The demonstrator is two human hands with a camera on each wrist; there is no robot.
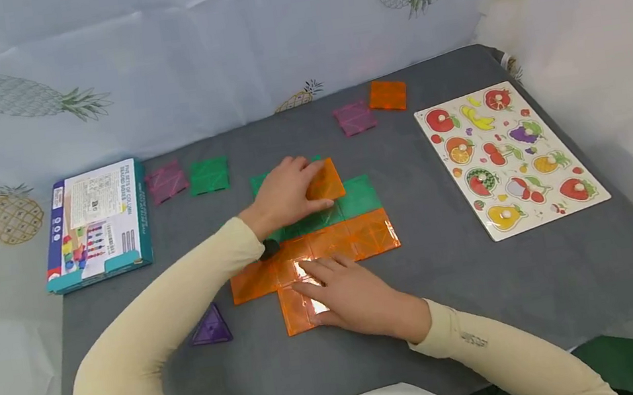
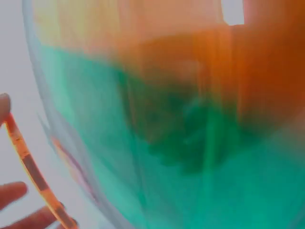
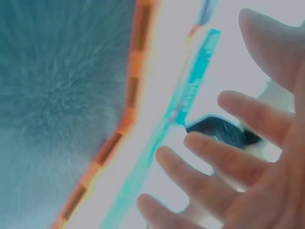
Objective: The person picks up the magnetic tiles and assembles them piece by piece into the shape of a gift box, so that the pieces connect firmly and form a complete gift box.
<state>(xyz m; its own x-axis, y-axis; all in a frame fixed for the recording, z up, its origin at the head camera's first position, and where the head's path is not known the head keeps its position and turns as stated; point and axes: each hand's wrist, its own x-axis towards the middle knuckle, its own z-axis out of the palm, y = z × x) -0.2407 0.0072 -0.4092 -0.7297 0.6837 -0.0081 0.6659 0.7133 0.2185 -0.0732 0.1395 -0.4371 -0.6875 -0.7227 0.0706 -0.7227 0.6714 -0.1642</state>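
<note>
My left hand holds an orange square tile over the green tiles, thumb at its near edge and fingers at its far edge. In the left wrist view the held tile shows edge-on between the thumb and fingers. Below lies a row of translucent green tiles, partly hidden by the hand. It borders a row of orange tiles, with more orange tiles nearer me. My right hand rests over these nearer ones, its fingers extended; the right wrist view shows the fingers spread.
A purple triangle tile lies left of the layout. Behind are a magenta tile, a green tile, another magenta tile and an orange tile. A boxed set stands left, a fruit puzzle board right.
</note>
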